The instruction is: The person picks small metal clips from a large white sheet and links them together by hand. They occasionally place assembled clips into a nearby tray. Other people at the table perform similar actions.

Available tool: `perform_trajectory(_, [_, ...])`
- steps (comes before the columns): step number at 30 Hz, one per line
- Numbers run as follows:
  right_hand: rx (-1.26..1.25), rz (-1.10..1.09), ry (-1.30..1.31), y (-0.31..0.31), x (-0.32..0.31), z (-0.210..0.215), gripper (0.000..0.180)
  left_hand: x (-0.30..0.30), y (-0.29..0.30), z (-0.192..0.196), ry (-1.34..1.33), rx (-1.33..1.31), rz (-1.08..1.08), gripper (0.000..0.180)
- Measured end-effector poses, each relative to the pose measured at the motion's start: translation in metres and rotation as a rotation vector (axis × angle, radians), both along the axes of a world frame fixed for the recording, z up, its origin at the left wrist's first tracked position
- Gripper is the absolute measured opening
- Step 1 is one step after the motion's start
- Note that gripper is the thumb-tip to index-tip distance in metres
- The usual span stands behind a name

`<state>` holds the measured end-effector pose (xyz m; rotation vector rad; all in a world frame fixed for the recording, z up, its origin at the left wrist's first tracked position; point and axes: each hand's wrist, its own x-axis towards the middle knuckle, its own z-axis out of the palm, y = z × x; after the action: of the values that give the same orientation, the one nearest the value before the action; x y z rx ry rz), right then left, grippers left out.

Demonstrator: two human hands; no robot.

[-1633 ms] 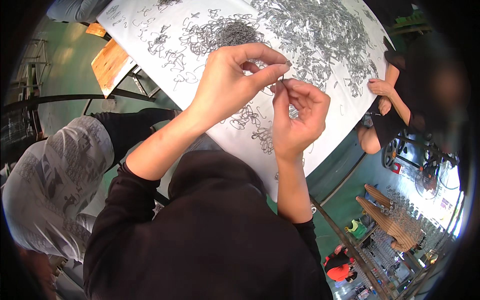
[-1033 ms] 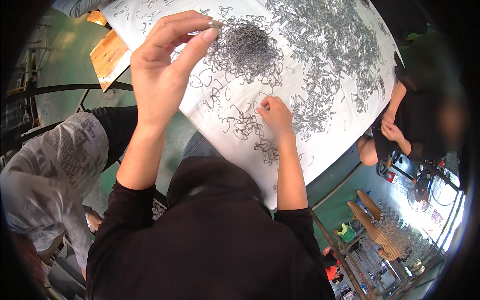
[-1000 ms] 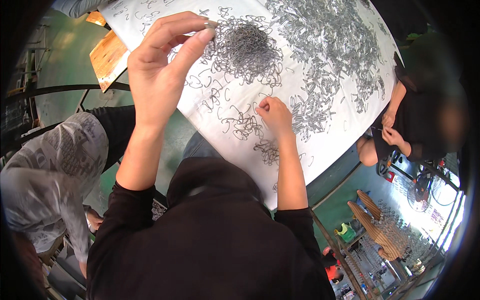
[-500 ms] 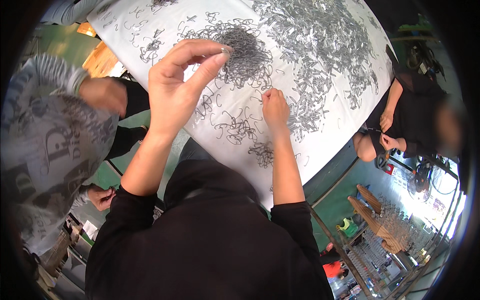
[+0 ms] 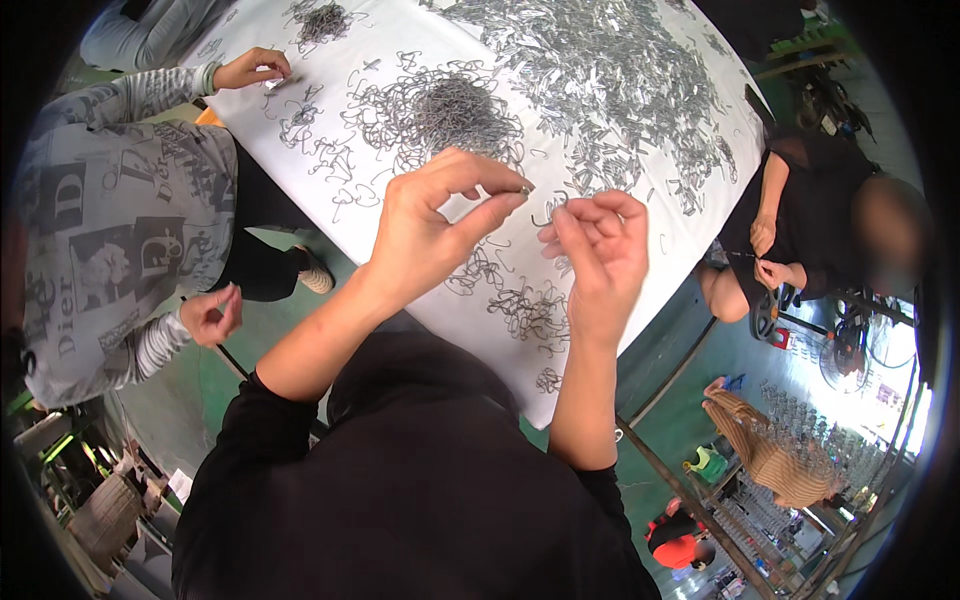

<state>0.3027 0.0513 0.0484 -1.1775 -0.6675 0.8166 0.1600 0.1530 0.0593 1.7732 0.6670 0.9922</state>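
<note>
My left hand [image 5: 440, 215] is raised over the table, thumb and forefinger pinching a small shiny metal piece [image 5: 525, 190]. Close by on the right is my right hand [image 5: 605, 250], palm partly turned up and fingers curled. A dark bent wire hook [image 5: 547, 211] shows at its fingertips; the exact grip is partly hidden. Beyond my hands lies a tangled pile of wire hooks [image 5: 455, 115], with a smaller loose cluster of hooks [image 5: 530, 312] nearer to me. Many flat, narrow silvery metal pieces [image 5: 600, 80] spread across the far right.
The white-covered table [image 5: 650, 290] has its near corner in front of me. At the left a person in a grey printed top [image 5: 130, 230] reaches over the table edge. Another person in black [image 5: 825, 220] sits at the right, handling something small. Another hook pile [image 5: 325, 22] lies far left.
My left hand has moved right and down, still pinching the small piece. My right hand has lifted from the table and turned palm up. The person at left has reached out over the table.
</note>
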Motion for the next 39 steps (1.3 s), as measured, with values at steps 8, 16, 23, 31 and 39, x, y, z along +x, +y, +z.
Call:
perform_trajectory(8, [0.081,-0.231,-0.106,-0.017,-0.014,0.048,0.031,0.025,-0.027,0.009,-0.044,0.155,-0.058,0.021])
perform_trajectory(16, [0.101,-0.387,-0.246,-0.035,0.003,0.044,0.027,0.060,-0.038,0.005,-0.128,0.247,-0.081,0.028])
perform_trajectory(23, [0.087,-0.459,-0.285,-0.030,0.023,0.042,0.028,0.086,-0.032,0.003,-0.146,0.207,-0.138,0.036])
perform_trajectory(31, [0.222,-0.537,-0.631,-0.038,0.035,0.034,0.028,0.126,0.018,-0.097,-0.014,0.191,-0.099,0.026])
perform_trajectory(39, [0.199,-0.585,-0.636,-0.050,0.035,0.035,0.027,0.159,0.040,-0.231,0.410,0.555,-0.483,0.014])
